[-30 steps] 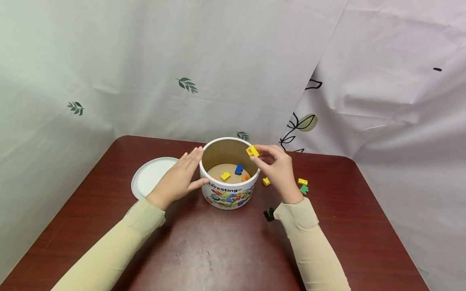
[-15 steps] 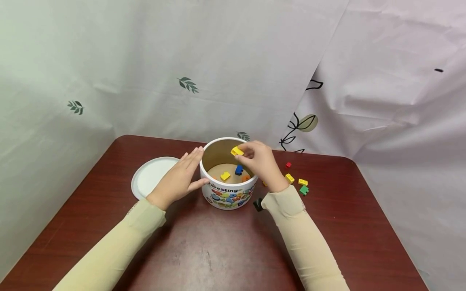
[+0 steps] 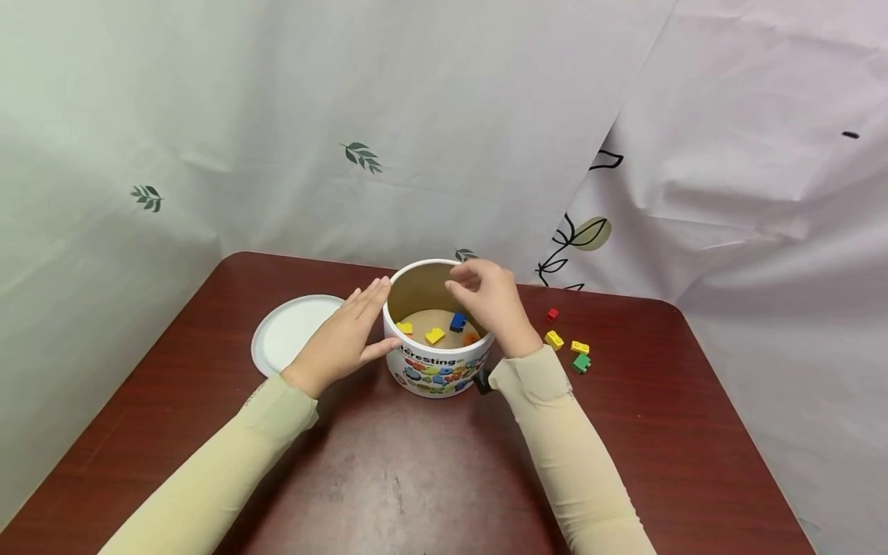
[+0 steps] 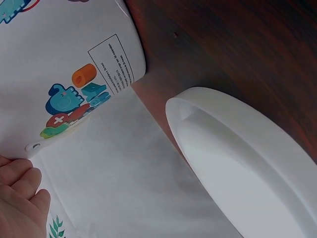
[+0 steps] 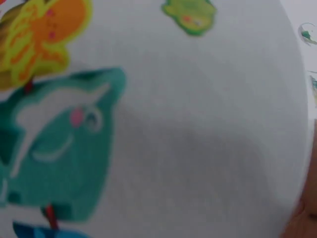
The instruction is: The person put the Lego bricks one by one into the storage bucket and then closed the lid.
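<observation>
A white round bucket (image 3: 437, 378) with colourful printing stands upright on the table. Inside on its floor lie two yellow toy bricks, the left one (image 3: 405, 328) and the middle one (image 3: 435, 336), with a blue brick (image 3: 458, 322) and an orange piece (image 3: 470, 338). My left hand (image 3: 340, 335) rests its straight fingers along the bucket's left side, thumb spread toward the front rim. Over the right rim, my right hand (image 3: 494, 304) reaches in with loosely bent fingers, thumb apart from them, holding nothing. The right wrist view is filled by the bucket's printed wall (image 5: 198, 124).
A white lid (image 3: 291, 331) lies left of the bucket, partly behind my left hand. To the right are a red brick (image 3: 553, 314), two yellow bricks, one nearer (image 3: 554, 340) and one farther right (image 3: 580, 348), and a green brick (image 3: 582, 363). A fabric backdrop (image 3: 277, 116) hangs behind the table.
My right hand has moved left over the bucket and let go of a yellow brick. That brick now lies inside at the left. The left hand has stayed in place.
</observation>
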A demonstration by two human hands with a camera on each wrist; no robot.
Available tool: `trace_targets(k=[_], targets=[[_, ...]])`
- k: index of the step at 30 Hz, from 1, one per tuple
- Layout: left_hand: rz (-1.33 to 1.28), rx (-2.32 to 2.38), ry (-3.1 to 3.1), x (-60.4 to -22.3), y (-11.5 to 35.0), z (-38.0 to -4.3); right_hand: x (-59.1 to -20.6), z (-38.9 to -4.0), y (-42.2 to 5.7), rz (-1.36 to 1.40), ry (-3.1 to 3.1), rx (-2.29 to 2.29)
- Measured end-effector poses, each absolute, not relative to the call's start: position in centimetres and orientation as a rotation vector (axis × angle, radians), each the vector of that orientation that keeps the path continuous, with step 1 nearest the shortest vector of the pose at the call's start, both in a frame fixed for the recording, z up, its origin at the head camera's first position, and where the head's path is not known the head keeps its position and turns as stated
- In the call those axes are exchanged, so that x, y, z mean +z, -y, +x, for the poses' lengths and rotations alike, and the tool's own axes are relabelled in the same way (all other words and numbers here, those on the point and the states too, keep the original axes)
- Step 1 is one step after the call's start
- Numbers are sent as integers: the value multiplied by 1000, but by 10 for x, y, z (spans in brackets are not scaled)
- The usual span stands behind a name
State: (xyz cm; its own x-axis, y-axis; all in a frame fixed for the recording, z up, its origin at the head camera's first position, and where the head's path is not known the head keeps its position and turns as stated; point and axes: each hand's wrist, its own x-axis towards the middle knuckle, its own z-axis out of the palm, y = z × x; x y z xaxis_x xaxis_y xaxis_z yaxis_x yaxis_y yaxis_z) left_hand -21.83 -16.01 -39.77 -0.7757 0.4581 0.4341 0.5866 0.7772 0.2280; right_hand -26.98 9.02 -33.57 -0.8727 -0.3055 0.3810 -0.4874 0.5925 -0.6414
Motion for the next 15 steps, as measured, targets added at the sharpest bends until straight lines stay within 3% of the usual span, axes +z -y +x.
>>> trace_targets(k=[8,15], targets=[[-793,-495,2615,-398,160,-219,-334,-259,-114,676,2396,1229],[-796,-511,2611,-398,160,-218,-350,-254,-145,518,2366,1267]])
